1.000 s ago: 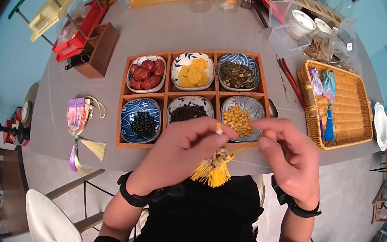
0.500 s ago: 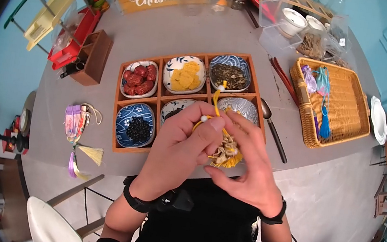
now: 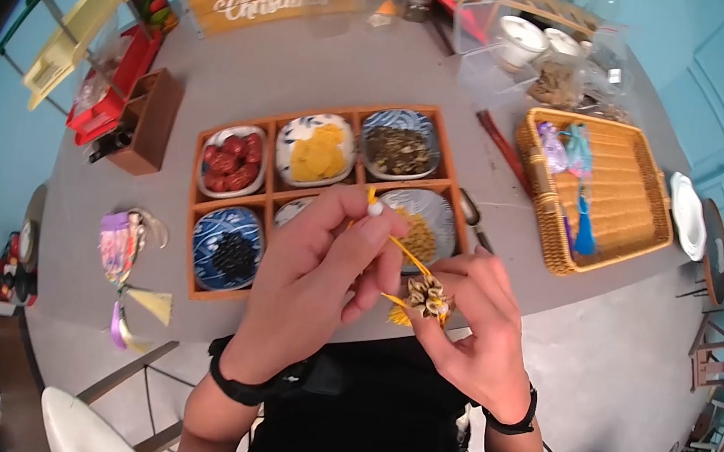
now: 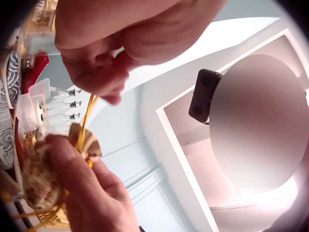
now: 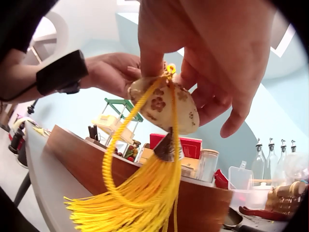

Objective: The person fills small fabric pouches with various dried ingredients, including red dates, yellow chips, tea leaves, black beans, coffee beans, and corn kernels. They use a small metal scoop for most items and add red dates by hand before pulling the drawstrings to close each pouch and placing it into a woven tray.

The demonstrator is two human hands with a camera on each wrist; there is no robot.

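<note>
My left hand, over the front of the wooden tray, pinches a yellow cord near a small white bead. The cord runs down to a small cream fabric pouch with a brown flower pattern and gathered mouth. Around the pouch's neck, the thumb and fingers of my right hand hold it just right of the left hand. Below the pouch hang a yellow tassel and a yellow cord loop. The left fingers partly hide the cord's end.
The divided wooden tray holds bowls of red dates, yellow pieces, dried leaves, black beans and corn kernels. Right of it stands a wicker basket with small pouches. A purple-pink pouch lies at left. A spoon rests beside the tray.
The hands came together half a second ago, then parted slightly. My right hand has moved from the cord to the pouch's neck, while the left holds the cord up and away from it.
</note>
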